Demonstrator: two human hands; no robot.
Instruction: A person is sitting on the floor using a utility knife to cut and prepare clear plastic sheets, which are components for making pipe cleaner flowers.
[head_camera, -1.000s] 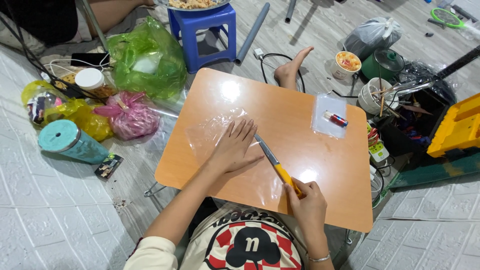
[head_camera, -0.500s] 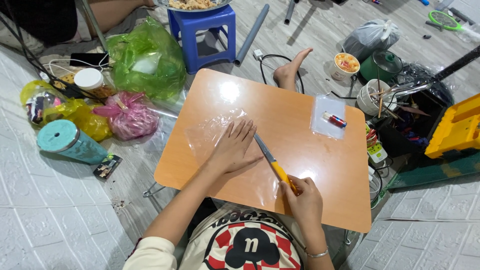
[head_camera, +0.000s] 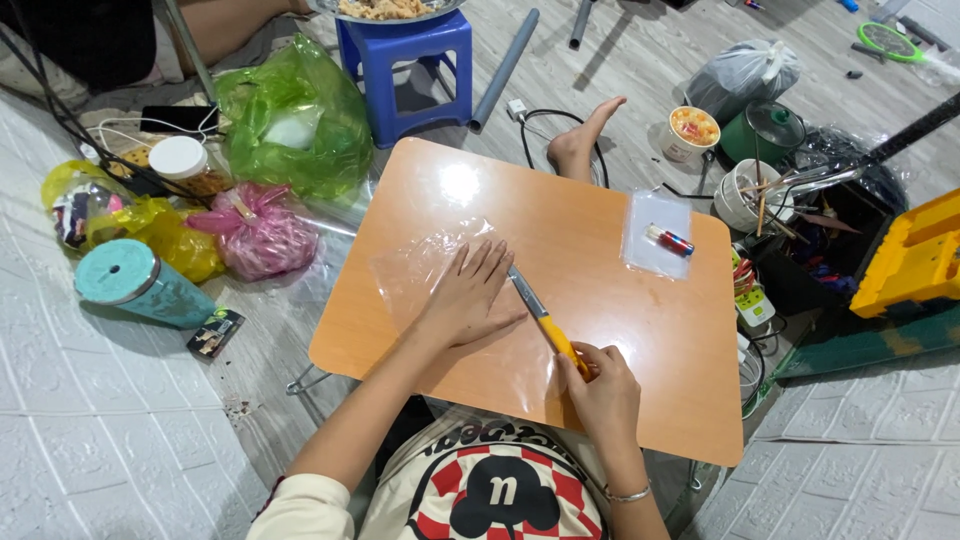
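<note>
Looking down on a low orange table (head_camera: 640, 330) set on a grey floor, I log the left hand (head_camera: 468, 300) flat, fingers spread slightly apart, pressing a clear plastic sheet (head_camera: 430, 265) onto the tabletop. The right hand (head_camera: 600, 385) is closed around the yellow handle of a knife (head_camera: 545, 322), whose grey blade runs up and away, its tip just beside the left fingertips (head_camera: 500, 252). The sheet lies across the near-left half of the table and reaches down to the near edge, under the right hand; its edges are hard to trace against the glare. I judge the step in hand to be a cut through the sheet along the side of the flat hand, with the blade laid low on the plastic; how much of the line is already cut I cannot tell. The next move, as I read it, calls for steady downward pressure from the left hand so the film does not bunch, a shallow blade angle, and fingertips kept clear of the edge, since they sit very near it. Toward the far right of the table a small clear bag (head_camera: 657, 235) with a red and blue item lies well apart from the hands. Off the table: a green bag (head_camera: 300, 120), a pink bag (head_camera: 258, 235), a teal tumbler (head_camera: 135, 280), a blue stool (head_camera: 405, 65), and a bare foot (head_camera: 582, 140) at the far edge.
</note>
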